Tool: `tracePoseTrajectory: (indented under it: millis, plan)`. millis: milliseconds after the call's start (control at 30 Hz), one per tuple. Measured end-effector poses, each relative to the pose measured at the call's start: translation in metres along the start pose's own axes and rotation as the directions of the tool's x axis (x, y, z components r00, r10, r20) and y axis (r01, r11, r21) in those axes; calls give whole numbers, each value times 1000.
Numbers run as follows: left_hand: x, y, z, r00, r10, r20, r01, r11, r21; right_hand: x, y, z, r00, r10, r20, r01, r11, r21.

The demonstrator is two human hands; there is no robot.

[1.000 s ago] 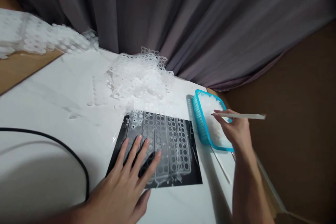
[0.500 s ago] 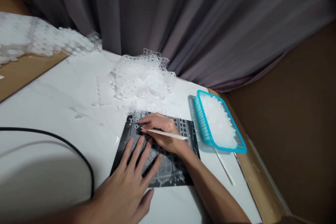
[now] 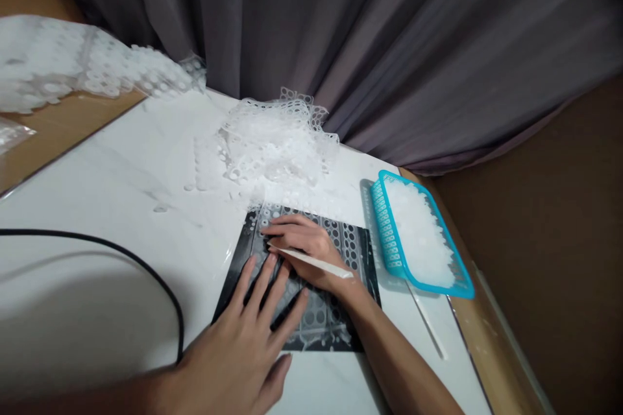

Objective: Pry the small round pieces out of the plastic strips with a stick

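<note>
A black mat (image 3: 367, 253) lies on the white table, covered by a clear sheet with rows of round holes (image 3: 314, 318). My left hand (image 3: 257, 331) rests on its lower left part, fingers spread, holding nothing. Farther up the sheet, my right hand (image 3: 309, 249) has its fingers curled round a thin white stick (image 3: 318, 264). The stick's tip points left at the sheet, near my index finger. Small round pieces (image 3: 250, 220) lie at the mat's upper left corner.
Beyond the mat is a heap of perforated white scraps (image 3: 277, 142). A blue basket (image 3: 389, 233) of white pieces stands at the right, with another white stick (image 3: 428, 324) near it. A black cable (image 3: 146, 271) curves at the left. More sheets (image 3: 97, 58) lie at the upper left.
The whole view has shifted, so things appear slightly farther right. My right hand's fingers and the stick have tilted a little; my left hand stays spread on the sheet.
</note>
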State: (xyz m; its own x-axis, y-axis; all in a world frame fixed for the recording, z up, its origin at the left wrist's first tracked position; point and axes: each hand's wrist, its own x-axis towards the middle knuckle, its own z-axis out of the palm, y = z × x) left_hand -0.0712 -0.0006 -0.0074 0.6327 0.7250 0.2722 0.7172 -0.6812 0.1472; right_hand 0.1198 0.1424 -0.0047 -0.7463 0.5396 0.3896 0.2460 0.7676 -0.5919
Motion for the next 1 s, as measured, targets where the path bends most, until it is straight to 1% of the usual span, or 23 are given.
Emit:
tracePoseTrajectory:
  millis: [200,300,433,500,567,667,733,800,867,933,1000]
  plan:
    - [-1,0,1,1000,-2,14,1,1000,10,1,-4,-4,999,-15,37,17,997,-76]
    - [0,1,1,1000,-1,13,0,1000,24,3,-4,-5,995,-75,69,87,979,-187]
    - [-1,2,3,1000,-11,9,11,1000,28,4,-1,-1,986,-135,99,161,928,-335]
    - [-2,3,4,1000,-23,13,23,999,23,4,-1,3,985,-140,97,166,911,-378]
    - [-3,4,4,999,-30,11,30,999,19,6,-3,5,990,-117,78,138,914,-381]
    - [-3,4,4,1000,-17,-2,17,1000,22,10,-5,7,999,-40,14,42,961,-274]
    - [-3,5,4,1000,-12,-19,12,1000,22,14,-5,8,997,40,-65,-50,985,-164]
    - [-2,5,6,999,-13,-42,14,1000,19,18,-3,12,980,134,-145,-148,985,-86]
    - [-1,6,8,997,-13,-72,14,1000,18,22,0,16,960,208,-187,-217,976,-32]
    - [-1,6,10,994,0,-107,2,1000,16,26,0,17,947,245,-209,-239,970,54]
    - [-2,5,11,991,16,-135,-14,1000,16,26,-3,12,921,280,-272,-236,954,184]
